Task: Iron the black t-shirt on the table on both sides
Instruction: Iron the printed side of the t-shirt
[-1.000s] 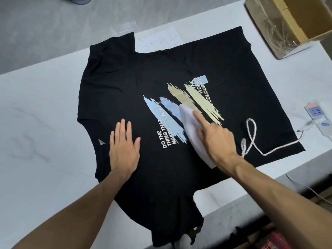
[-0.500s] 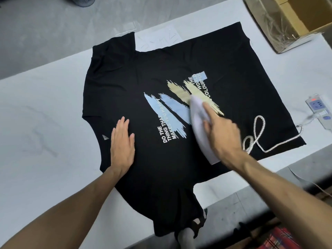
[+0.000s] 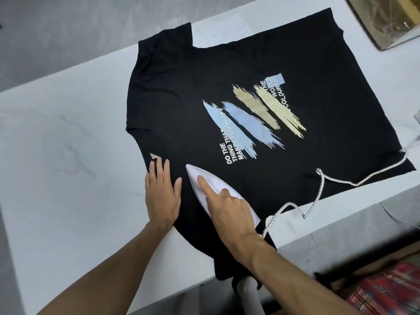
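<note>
The black t-shirt (image 3: 227, 64) lies spread flat on the white table (image 3: 56, 167), printed side up, with blue and beige brush strokes and white lettering. One sleeve hangs over the near table edge. A white iron (image 3: 197, 180) rests on the shirt near the collar end, its tip pointing away from me. My right hand (image 3: 229, 208) grips the iron's handle, the index finger stretched along its top. My left hand (image 3: 162, 192) lies flat on the fabric just left of the iron, by the neckline.
The iron's braided white cord (image 3: 322, 185) loops across the shirt's lower part and runs off to the right edge. A cardboard box (image 3: 386, 21) stands at the far right corner. A sheet of paper (image 3: 218, 32) lies beyond the shirt. Red patterned cloth (image 3: 381, 289) sits below the table.
My right hand has slid the iron off the printed strokes toward me and leftward, to the collar area beside my left hand. The cord has trailed after it. My left hand stays flat.
</note>
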`<state>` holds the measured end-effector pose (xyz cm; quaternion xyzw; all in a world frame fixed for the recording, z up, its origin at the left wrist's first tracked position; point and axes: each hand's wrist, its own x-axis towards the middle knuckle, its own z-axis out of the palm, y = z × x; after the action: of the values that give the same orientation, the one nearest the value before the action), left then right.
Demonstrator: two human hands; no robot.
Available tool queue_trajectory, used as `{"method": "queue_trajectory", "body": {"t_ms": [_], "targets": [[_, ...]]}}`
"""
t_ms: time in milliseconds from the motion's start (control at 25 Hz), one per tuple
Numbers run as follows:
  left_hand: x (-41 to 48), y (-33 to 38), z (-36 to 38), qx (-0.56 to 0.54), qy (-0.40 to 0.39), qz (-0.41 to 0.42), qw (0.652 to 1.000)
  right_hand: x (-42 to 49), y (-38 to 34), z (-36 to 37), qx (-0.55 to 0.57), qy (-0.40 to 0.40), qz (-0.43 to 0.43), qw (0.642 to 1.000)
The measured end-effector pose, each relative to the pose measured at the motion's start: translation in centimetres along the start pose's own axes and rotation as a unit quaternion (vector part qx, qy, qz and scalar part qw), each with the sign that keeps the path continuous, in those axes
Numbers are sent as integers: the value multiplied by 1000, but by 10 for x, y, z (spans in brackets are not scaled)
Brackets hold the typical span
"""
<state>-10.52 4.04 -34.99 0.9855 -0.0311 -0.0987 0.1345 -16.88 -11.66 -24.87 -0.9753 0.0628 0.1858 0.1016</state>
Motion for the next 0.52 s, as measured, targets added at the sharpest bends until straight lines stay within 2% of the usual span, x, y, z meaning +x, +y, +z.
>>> {"method": "queue_trajectory", "body": {"t_ms": [120, 280, 400, 520], "targets": [[-3, -4, 7, 76, 8, 14, 997, -1, 29, 1, -19, 11, 18, 1000], [-3, -2, 5, 76, 2, 14, 997, -3, 79, -10, 56, -4, 105, 993], [-5, 10, 0, 49, 28, 2, 998, -2, 60, -17, 64, -9, 88, 994], [-17, 36, 6, -46, 73, 4, 996, -1, 21, -4, 32, -10, 40, 999]]}}
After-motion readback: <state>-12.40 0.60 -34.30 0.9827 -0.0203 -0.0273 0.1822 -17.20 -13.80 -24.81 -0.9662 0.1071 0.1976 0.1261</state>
